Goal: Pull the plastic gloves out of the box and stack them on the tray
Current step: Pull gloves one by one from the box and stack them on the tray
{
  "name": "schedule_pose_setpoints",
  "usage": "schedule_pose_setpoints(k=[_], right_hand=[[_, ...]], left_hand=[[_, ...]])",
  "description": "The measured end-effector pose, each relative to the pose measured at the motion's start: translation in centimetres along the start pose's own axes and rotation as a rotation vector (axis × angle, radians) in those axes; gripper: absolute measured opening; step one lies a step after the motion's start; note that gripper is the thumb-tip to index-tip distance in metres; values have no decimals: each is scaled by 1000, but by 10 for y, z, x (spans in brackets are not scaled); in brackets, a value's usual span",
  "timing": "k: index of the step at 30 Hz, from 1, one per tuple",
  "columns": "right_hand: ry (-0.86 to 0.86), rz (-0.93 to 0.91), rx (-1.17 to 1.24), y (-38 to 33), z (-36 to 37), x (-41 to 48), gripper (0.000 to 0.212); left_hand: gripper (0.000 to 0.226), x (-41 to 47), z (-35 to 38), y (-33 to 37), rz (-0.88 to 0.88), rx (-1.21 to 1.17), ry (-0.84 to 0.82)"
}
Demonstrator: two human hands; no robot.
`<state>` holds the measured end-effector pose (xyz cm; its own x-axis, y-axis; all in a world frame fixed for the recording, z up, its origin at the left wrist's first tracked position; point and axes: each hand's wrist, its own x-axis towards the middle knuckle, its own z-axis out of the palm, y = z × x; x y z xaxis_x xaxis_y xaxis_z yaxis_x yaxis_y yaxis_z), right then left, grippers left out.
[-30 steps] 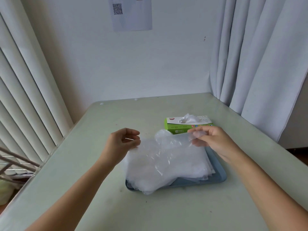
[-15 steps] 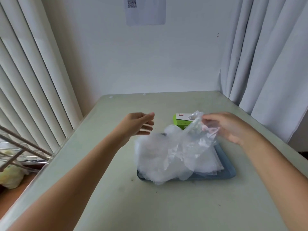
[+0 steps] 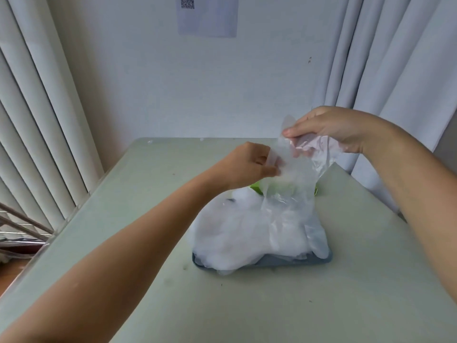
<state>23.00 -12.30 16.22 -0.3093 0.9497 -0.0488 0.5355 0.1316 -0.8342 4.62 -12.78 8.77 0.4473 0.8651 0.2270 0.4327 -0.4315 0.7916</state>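
2 hands [image 3: 249, 167] [image 3: 329, 129] on glove [image 3: 291, 179], above tray [image 3: 324, 259]

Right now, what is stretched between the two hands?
In the head view, a clear plastic glove hangs between the left hand and the right hand, above the tray.

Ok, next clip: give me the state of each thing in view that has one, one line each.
right hand: raised, pinching the top of a glove.
left hand: pinching the same glove's lower edge.
held glove: in the air, hanging crumpled over the stack.
glove stack: piled on the tray, spilling over its left edge.
tray: flat on the table, mostly covered.
glove box: behind the stack, mostly hidden.
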Motion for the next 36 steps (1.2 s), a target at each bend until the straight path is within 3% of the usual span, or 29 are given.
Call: schedule_pose_setpoints(k=[6, 11, 14, 19, 26, 36], right_hand=[[42, 104, 40, 19, -8, 2, 39], [-38, 257, 145, 58, 4, 10, 31], [-87, 348, 191, 80, 17, 16, 29], [-170, 434, 106, 115, 39, 23, 21], [-200, 370, 11, 147, 50, 21, 11], [-150, 165, -93, 164, 52, 24, 16]], left_hand=[[15, -8, -15, -29, -137, -86, -106], [16, -17, -33, -59, -331, -229, -159], [25, -19, -47, -69, -468, -294, -272], [17, -13, -49, -86, -629, -144, -288], [13, -9, -53, -108, -601, -7, -119], [4, -24, -49, -117, -489, 305, -144]])
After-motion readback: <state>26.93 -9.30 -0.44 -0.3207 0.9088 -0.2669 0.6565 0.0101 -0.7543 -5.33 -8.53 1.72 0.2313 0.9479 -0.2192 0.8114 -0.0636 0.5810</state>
